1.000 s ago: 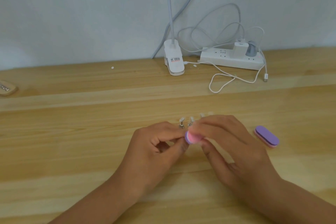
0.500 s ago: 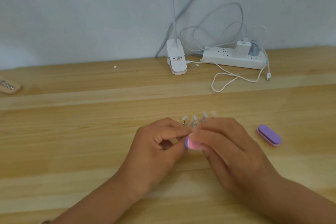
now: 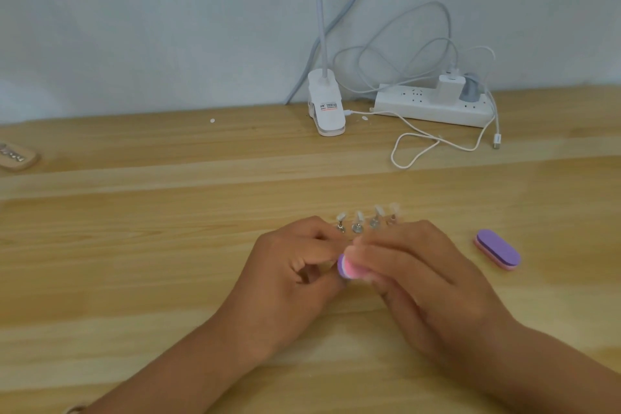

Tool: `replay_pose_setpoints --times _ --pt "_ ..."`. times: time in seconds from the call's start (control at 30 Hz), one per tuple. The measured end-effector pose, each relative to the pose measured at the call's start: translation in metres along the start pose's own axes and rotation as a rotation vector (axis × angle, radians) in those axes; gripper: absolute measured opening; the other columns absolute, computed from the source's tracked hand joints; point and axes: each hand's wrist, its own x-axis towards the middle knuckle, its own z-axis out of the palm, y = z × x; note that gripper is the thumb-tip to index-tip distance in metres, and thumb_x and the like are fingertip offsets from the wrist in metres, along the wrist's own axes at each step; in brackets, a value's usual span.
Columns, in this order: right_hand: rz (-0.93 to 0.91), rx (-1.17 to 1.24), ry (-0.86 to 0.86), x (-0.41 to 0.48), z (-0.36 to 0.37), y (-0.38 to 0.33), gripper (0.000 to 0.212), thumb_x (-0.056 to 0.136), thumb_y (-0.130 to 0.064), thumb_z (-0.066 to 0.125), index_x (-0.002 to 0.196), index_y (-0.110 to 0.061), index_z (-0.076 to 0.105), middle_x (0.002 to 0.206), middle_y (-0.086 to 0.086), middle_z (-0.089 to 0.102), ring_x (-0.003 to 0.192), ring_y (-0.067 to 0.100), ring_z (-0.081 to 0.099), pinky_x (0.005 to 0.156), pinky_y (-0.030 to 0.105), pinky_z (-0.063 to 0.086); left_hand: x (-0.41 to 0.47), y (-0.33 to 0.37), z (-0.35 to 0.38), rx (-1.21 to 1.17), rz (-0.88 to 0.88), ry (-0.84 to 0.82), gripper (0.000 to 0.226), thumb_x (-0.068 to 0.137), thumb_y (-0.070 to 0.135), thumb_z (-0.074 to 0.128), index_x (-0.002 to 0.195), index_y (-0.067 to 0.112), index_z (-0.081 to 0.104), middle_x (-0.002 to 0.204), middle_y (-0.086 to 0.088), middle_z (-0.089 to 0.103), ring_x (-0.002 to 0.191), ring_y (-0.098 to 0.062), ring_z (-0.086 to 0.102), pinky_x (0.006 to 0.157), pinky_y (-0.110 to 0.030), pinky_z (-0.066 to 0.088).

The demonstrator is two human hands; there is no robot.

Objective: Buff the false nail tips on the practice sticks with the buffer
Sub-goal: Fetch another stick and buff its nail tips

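Note:
Several practice sticks [image 3: 357, 224] with clear false nail tips stand in a row on the wooden table [image 3: 134, 245], just beyond my hands. My right hand [image 3: 416, 282] grips a small pink and purple buffer [image 3: 347, 267], whose end shows between the two hands. My left hand [image 3: 289, 276] has its fingers curled, thumb and forefinger pinching something small against the buffer's end; the pinched thing is hidden by the fingers.
A second purple and pink buffer [image 3: 498, 249] lies to the right. At the back stand a white clip lamp base [image 3: 326, 107], a power strip [image 3: 433, 106] with chargers and a loose white cable [image 3: 437, 144]. A wooden piece [image 3: 15, 155] lies at the far left.
The buffer has shifted slightly back and forth between my hands. Both hands stay in the same place; the view has drifted a little.

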Motion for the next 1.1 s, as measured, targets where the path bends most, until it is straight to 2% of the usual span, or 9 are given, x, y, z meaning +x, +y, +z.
replay_pose_setpoints --times 0.13,0.27,0.4,0.5,0.57,0.7,0.8,0.9,1.1 --pt "0.137 -0.011 0.059 0.004 -0.008 0.009 0.019 0.093 -0.007 0.059 0.108 -0.005 0.071 0.102 -0.002 0.065 0.096 0.019 0.061 0.09 0.024 0.047 0.001 -0.002 0.001 0.025 -0.011 0.084 0.015 0.081 0.012 0.071 0.088 0.022 0.08 0.084 0.01 0.069 0.074 -0.009 0.062 0.057 -0.035 0.049" --pt "0.05 0.039 0.041 0.0 -0.001 -0.001 0.021 0.095 -0.005 0.06 0.114 -0.009 0.067 0.109 0.003 0.066 0.102 0.017 0.061 0.093 0.023 0.046 0.002 -0.003 -0.001 0.031 -0.013 0.076 0.022 0.08 0.012 0.07 0.092 0.029 0.079 0.084 0.008 0.068 0.075 -0.012 0.063 0.057 -0.032 0.049" --pt "0.117 0.022 0.045 0.002 -0.006 0.006 0.019 0.094 -0.005 0.059 0.109 -0.008 0.07 0.106 0.002 0.066 0.101 0.018 0.06 0.091 0.029 0.048 0.001 -0.004 0.0 0.021 -0.02 0.094 0.017 0.081 0.015 0.07 0.09 0.026 0.08 0.083 0.01 0.068 0.075 -0.011 0.063 0.057 -0.034 0.049" --pt "0.032 0.029 0.017 0.001 -0.002 0.0 0.021 0.093 -0.001 0.06 0.109 -0.008 0.072 0.109 0.006 0.066 0.103 0.018 0.06 0.092 0.027 0.047 0.002 -0.002 0.001 0.008 -0.007 0.074 0.019 0.08 0.017 0.07 0.09 0.032 0.078 0.083 0.01 0.069 0.078 -0.011 0.064 0.057 -0.029 0.049" --pt "0.043 0.013 -0.011 0.001 -0.001 0.003 0.019 0.093 -0.002 0.058 0.106 -0.005 0.072 0.108 0.008 0.066 0.101 0.02 0.06 0.092 0.028 0.047 0.002 -0.003 0.001 -0.007 -0.02 0.083 0.018 0.08 0.016 0.069 0.089 0.029 0.079 0.082 0.01 0.069 0.076 -0.008 0.063 0.057 -0.026 0.047" --pt "0.061 0.066 0.069 0.004 -0.006 0.004 0.019 0.094 -0.007 0.06 0.109 -0.016 0.067 0.106 -0.001 0.065 0.102 0.014 0.059 0.094 0.024 0.045 0.002 -0.002 -0.001 -0.079 -0.034 0.082 0.012 0.082 0.023 0.071 0.091 0.022 0.08 0.079 0.01 0.068 0.07 -0.003 0.06 0.057 -0.022 0.045" --pt "-0.008 0.078 0.046 0.002 -0.005 0.003 0.022 0.094 -0.006 0.061 0.113 -0.017 0.067 0.11 0.001 0.064 0.103 0.014 0.059 0.093 0.025 0.046 0.001 0.001 0.001 -0.107 -0.008 0.043 0.011 0.084 0.027 0.07 0.091 0.028 0.078 0.08 0.001 0.069 0.069 -0.013 0.061 0.056 -0.032 0.046" --pt "0.077 0.079 0.062 0.004 -0.01 0.009 0.022 0.093 -0.006 0.059 0.112 -0.016 0.065 0.106 0.0 0.064 0.101 0.016 0.059 0.091 0.029 0.048 0.001 0.0 0.0 -0.109 -0.04 0.043 0.014 0.084 0.017 0.067 0.087 0.025 0.078 0.081 0.0 0.069 0.07 -0.018 0.061 0.058 -0.041 0.045" --pt "0.047 0.091 0.066 0.005 -0.011 0.006 0.024 0.093 -0.005 0.059 0.114 -0.015 0.064 0.107 0.001 0.065 0.103 0.017 0.06 0.093 0.026 0.047 0.001 0.0 0.002 -0.133 -0.068 0.007 0.015 0.086 0.019 0.064 0.091 0.02 0.078 0.078 0.009 0.068 0.072 -0.007 0.061 0.056 -0.03 0.045"
